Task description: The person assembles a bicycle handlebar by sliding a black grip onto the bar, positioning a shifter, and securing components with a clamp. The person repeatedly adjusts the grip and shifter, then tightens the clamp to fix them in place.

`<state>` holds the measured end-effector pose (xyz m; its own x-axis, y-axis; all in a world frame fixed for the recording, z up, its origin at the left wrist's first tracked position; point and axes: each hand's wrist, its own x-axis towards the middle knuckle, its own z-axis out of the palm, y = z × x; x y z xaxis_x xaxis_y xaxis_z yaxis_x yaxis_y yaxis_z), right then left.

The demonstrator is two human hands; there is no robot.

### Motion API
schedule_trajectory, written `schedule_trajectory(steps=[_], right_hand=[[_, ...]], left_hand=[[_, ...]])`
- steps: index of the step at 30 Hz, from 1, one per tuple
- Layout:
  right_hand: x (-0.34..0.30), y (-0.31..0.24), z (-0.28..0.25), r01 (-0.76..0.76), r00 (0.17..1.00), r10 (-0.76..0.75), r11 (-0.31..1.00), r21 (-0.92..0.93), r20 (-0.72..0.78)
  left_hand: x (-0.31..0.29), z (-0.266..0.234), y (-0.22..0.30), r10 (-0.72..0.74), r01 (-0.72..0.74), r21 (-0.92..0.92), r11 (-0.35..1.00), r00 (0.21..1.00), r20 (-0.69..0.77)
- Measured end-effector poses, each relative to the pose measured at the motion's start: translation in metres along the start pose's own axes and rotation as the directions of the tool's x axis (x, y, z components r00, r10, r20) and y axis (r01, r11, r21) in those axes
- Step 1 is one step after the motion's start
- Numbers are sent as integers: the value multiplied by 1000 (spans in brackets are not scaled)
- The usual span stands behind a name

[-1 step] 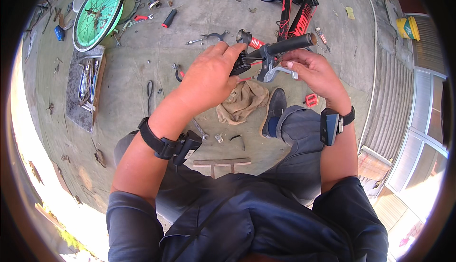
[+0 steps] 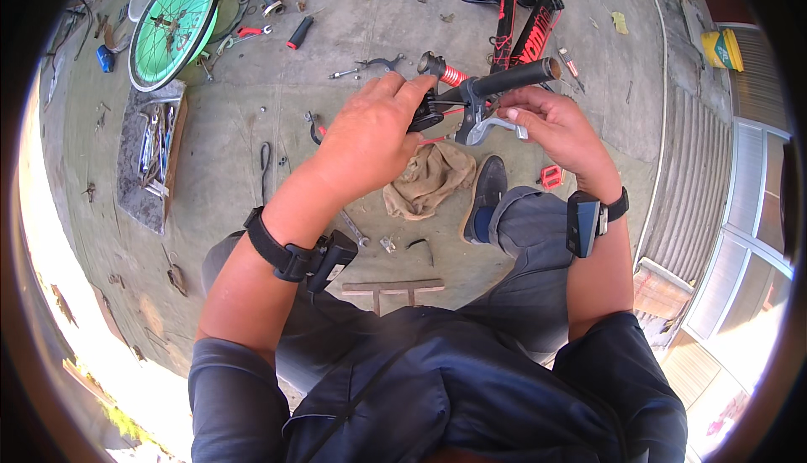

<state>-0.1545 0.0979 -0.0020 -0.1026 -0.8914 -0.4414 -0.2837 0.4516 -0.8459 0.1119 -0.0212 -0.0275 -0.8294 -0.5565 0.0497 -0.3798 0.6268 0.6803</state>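
1. The left hand [image 2: 370, 131] wraps around a black part of a handlebar [image 2: 517, 78], held out ahead of the seated person.
2. Apart from it, the right hand [image 2: 553, 129] curls beside the silver brake lever [image 2: 486, 131]; its exact grip is hidden.
3. Tan cloth [image 2: 430, 181] lies below.
4. Farther left, a tray [image 2: 134, 165] holds wrenches [image 2: 154, 139].
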Motion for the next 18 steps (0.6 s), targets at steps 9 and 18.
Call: schedule_trajectory(steps=[9,18], right_hand=[[5,-1,7,38,999,-38,999,26,14],[4,-3,11,-7,1000,7,1000,-10,-22]], left_hand=[[2,4,-5,87,-78,93,993,992,-93],[-6,1,-2,-300,425,-539,727,903,308]])
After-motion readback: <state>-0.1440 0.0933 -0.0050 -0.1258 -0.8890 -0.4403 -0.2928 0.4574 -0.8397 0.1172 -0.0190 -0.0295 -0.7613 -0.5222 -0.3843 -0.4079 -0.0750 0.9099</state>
